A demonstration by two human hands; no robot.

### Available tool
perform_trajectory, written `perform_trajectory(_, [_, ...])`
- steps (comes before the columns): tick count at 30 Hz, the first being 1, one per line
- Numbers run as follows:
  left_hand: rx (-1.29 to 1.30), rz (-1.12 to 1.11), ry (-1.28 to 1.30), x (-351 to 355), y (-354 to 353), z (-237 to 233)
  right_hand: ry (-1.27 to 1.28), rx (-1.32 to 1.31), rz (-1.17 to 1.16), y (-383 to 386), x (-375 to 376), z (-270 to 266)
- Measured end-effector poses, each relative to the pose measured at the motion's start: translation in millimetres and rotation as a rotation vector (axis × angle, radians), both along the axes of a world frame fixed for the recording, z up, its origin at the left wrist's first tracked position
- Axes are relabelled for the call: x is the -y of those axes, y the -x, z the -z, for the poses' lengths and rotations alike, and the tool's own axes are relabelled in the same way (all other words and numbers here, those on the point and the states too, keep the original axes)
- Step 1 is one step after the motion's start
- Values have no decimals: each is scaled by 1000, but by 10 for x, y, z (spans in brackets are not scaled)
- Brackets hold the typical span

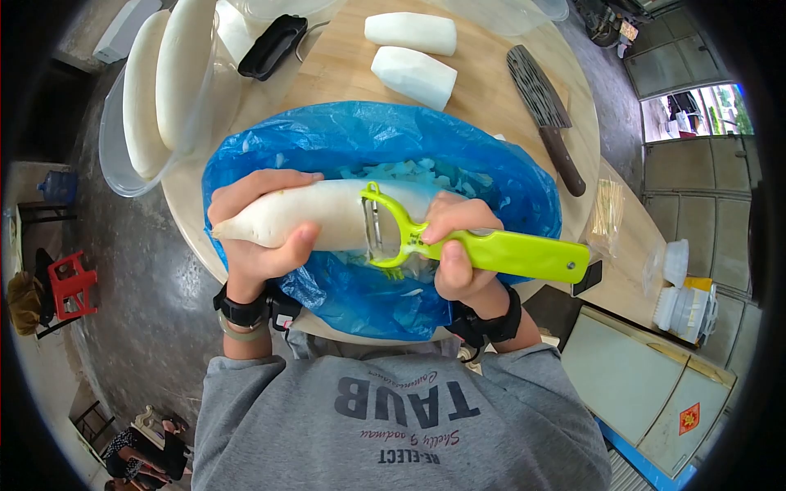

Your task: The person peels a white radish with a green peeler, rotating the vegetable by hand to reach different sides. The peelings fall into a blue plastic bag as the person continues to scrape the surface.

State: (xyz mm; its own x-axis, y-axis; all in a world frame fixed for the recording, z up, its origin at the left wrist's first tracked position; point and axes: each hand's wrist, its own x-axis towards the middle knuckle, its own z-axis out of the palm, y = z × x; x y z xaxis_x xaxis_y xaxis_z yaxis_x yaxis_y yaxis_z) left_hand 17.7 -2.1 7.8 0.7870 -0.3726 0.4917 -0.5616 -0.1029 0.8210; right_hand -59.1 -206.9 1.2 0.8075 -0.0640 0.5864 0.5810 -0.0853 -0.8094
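A long white radish [319, 214] lies crosswise above a blue plastic bag [278, 131], its narrow tip pointing left. My left hand [258, 225] is wrapped round the tip end, thumb below and fingers above. In my right hand [465, 245] is a lime-green peeler [524, 255], its metal blade against the radish near the middle. Pale peelings [422, 172] lie inside the open bag, under the radish. Beyond the bag, two peeled white radish pieces [409, 33] rest on a wooden board [344, 75].
A knife [540, 102] with a dark handle lies at the board's right. Whole radishes [184, 74] fill a clear tub [115, 164] at the left. A black tray [273, 47] sits beside it. Skewers [607, 209] in plastic are at the right. A person [135, 454] is at the lower left.
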Motion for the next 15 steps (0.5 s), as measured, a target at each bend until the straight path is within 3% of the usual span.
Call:
perform_trajectory(4, [14,-2,5,8,1,-13,3,-15,23,-7,-35,-37])
perform_trajectory(7, [23,-13,-9,5,0,-5,43,8,160,24,-4,0])
perform_trajectory(10, [23,-12,13,12,3,0,-140,-44,400,-3,-27,10])
perform_trajectory(11, [26,-15,6,13,3,-8,-149,-143,383,41,-22,-76])
perform_trajectory(14, [28,-20,-10,11,2,-21,-142,56,284,-23,-21,63])
perform_trajectory(15, [27,-19,-10,10,1,-16,-163,1,253,-3,-13,59])
